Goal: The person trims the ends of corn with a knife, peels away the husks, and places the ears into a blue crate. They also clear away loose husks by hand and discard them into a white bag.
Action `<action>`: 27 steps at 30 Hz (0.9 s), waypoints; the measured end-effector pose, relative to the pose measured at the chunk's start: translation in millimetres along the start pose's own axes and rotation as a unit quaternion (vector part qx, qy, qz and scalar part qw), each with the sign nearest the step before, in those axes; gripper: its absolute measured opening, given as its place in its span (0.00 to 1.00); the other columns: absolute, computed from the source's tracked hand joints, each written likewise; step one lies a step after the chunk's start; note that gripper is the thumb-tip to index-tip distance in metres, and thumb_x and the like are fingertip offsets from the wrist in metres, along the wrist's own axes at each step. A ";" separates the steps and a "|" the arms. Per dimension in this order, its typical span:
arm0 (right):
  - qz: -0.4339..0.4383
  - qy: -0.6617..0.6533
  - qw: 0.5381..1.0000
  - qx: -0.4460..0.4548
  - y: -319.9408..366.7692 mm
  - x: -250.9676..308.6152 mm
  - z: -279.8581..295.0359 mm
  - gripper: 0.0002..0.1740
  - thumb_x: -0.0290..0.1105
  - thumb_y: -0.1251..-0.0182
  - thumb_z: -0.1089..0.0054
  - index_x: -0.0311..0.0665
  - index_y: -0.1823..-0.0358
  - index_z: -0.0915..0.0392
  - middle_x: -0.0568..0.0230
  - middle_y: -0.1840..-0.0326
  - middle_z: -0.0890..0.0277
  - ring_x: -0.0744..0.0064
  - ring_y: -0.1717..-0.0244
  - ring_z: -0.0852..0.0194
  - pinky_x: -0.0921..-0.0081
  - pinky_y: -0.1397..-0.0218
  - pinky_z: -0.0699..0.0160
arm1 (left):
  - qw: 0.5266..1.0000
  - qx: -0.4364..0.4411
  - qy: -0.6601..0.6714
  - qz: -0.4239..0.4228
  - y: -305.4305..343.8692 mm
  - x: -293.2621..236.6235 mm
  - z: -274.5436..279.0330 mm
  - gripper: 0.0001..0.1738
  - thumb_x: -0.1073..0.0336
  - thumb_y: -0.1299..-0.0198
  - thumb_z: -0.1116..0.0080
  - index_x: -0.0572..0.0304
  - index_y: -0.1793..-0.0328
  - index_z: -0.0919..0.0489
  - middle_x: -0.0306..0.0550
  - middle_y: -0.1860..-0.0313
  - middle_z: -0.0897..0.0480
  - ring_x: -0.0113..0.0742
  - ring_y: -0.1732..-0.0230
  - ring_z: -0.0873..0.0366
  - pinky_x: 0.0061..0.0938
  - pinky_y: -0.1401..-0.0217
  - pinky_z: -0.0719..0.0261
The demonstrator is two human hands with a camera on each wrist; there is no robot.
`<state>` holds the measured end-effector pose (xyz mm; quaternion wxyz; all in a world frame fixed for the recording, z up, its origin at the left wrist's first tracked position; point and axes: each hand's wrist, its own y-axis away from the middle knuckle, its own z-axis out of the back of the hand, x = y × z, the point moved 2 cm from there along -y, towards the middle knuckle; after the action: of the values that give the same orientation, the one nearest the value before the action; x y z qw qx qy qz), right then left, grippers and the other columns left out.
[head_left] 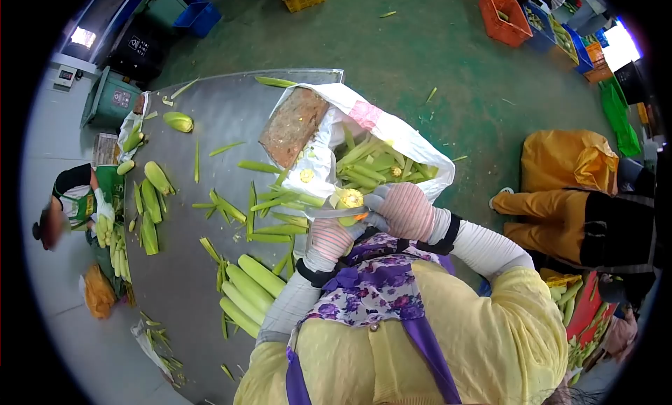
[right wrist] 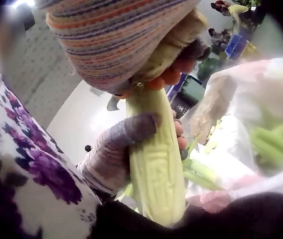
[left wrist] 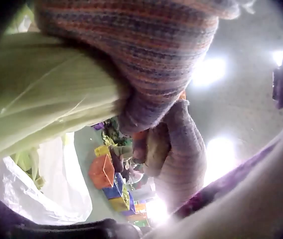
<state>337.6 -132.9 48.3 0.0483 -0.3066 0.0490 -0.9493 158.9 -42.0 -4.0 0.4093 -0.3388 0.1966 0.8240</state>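
Note:
Both gloved hands meet at a pale green corn ear (right wrist: 156, 159). The left hand (head_left: 332, 242) grips it, thumb and fingers on opposite sides in the right wrist view; the husk-covered ear (left wrist: 47, 94) fills the left wrist view's left side. At the ear's upper end, the right hand (right wrist: 126, 45) has curled fingers around a pale piece (right wrist: 179, 47); whether it is joined to the ear is unclear. In the head view the right hand (head_left: 406, 210) is beside a round yellowish end (head_left: 350, 198), and a curved grey strip (head_left: 322, 213) crosses near both hands.
A brick (head_left: 294, 127) weighs down a white sack (head_left: 413, 142) holding green husks (head_left: 371, 163). Several corn ears (head_left: 248, 293) lie by the left sleeve, more (head_left: 148, 205) at the metal table's (head_left: 175, 272) far left. Loose leaves are scattered between.

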 end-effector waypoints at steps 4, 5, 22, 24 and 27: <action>0.003 0.018 1.000 0.019 -0.5 0.8 -4.8 0.16 0.45 0.32 0.40 0.40 0.57 0.22 0.55 0.67 0.23 0.47 0.66 0.20 0.53 0.64 0.23 | 0.999 -0.024 0.041 -0.004 4.8 0.4 -0.5 0.32 0.50 0.45 0.25 0.60 0.40 0.21 0.45 0.48 0.12 0.46 0.47 0.15 0.38 0.41 0.18; 0.002 0.022 0.999 0.024 0.1 1.3 -6.0 0.16 0.45 0.32 0.41 0.41 0.56 0.22 0.55 0.67 0.22 0.47 0.66 0.19 0.53 0.64 0.22 | 0.999 -0.025 0.039 -0.014 6.7 2.6 -1.8 0.32 0.50 0.45 0.25 0.60 0.39 0.21 0.45 0.48 0.12 0.45 0.46 0.15 0.37 0.41 0.19; -0.014 -0.008 1.000 0.008 4.8 -0.4 8.3 0.18 0.48 0.33 0.40 0.40 0.57 0.21 0.54 0.67 0.23 0.47 0.64 0.19 0.54 0.62 0.21 | 0.993 -0.012 0.109 0.049 7.4 -5.8 -4.7 0.34 0.55 0.46 0.27 0.69 0.38 0.22 0.56 0.50 0.13 0.47 0.49 0.15 0.34 0.43 0.19; -0.009 0.010 1.000 0.020 -0.9 4.3 1.8 0.19 0.48 0.32 0.41 0.39 0.57 0.21 0.53 0.68 0.24 0.47 0.65 0.20 0.54 0.63 0.21 | 0.999 -0.039 -0.021 0.029 10.0 -5.1 -3.4 0.38 0.51 0.47 0.25 0.71 0.37 0.23 0.57 0.51 0.13 0.50 0.49 0.14 0.36 0.43 0.18; -0.023 0.017 0.999 0.031 -4.5 6.8 0.3 0.19 0.48 0.32 0.41 0.38 0.58 0.21 0.53 0.68 0.24 0.48 0.65 0.19 0.54 0.64 0.21 | 0.997 -0.055 0.011 0.049 9.0 -0.7 -3.0 0.38 0.49 0.49 0.24 0.68 0.39 0.22 0.56 0.53 0.13 0.53 0.51 0.15 0.38 0.45 0.18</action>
<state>332.0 -129.3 53.0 0.0355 -0.2896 0.0131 -0.9564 153.1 -49.5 -5.2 0.3470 -0.3599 0.1721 0.8488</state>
